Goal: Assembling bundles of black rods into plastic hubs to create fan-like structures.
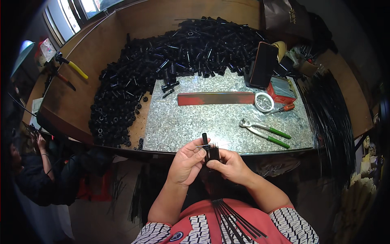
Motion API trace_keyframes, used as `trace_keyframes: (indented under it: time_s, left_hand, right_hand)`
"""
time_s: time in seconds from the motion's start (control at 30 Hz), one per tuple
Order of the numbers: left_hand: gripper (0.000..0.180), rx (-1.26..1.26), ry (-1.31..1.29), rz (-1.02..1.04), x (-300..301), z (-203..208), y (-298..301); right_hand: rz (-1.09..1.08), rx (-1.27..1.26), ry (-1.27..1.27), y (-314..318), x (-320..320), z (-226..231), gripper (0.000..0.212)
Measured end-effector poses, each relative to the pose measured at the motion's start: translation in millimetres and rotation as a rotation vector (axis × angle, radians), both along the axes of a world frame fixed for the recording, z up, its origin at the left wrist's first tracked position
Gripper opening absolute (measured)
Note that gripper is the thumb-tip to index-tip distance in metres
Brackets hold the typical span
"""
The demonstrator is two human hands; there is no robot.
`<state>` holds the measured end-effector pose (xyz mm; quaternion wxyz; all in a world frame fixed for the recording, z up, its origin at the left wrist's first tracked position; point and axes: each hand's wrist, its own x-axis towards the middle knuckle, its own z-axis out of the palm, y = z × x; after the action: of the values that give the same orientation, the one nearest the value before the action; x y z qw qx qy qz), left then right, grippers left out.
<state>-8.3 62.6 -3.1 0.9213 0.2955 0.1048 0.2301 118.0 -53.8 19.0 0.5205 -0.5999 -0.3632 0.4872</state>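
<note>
Just off the near edge of the stone slab, my left hand (187, 162) is closed on a black plastic tube part (204, 139), its narrow end pointing up. My right hand (233, 166) pinches a bundle of thin black ribs (214, 153) close beside it. The ribs' upper ends stand in a row against the tube part; whether they are joined to it cannot be made out. Their long lower ends (235, 219) fan out over my lap. A thin pale wire (221, 144) seems to cross at the fingertips.
Black tube parts (187, 49) are heaped behind and left of the slab (170, 126). On it lie a red-and-black bar (219, 98), a white bowl (264, 102), green-handled pincers (266, 133), a screwdriver (284, 108) and a propped phone (263, 65). Another person (44, 171) sits at left.
</note>
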Motion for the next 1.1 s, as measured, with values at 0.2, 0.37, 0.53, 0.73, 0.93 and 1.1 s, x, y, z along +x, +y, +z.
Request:
trace_keyframes:
  time_s: [0.2, 0.37, 0.53, 0.73, 0.93, 1.1]
  left_hand:
    - [0.03, -0.057, 0.019, 0.05, 0.7, -1.4, -7.5]
    - [0.024, -0.007, 0.026, 0.108, 3.8, 2.5, -16.5]
    - [0.025, 0.061, 0.06, 0.207, 8.1, 0.1, -24.8]
    - [0.029, 0.022, 0.057, 0.257, 13.0, 3.0, -31.3]
    - [0.032, 0.065, 0.055, 0.242, 13.9, -1.6, -30.9]
    - [0.033, 0.076, 0.098, 0.289, 17.2, 2.2, -33.9]
  right_hand:
    - [-0.004, -0.006, -0.006, 0.3, 0.2, 3.9, 0.018]
    - [-0.003, -0.019, -0.006, 0.0, 2.0, -2.8, 0.02]
    - [-0.004, -0.066, 0.03, -0.2, 3.1, -3.4, 0.024]
    - [-0.008, -0.039, 0.03, -1.6, 5.9, -1.0, 0.019]
    - [-0.002, -0.035, 0.024, 1.0, 6.4, 0.0, 0.017]
    - [0.015, -0.035, 0.038, 0.6, 8.2, 3.5, 0.018]
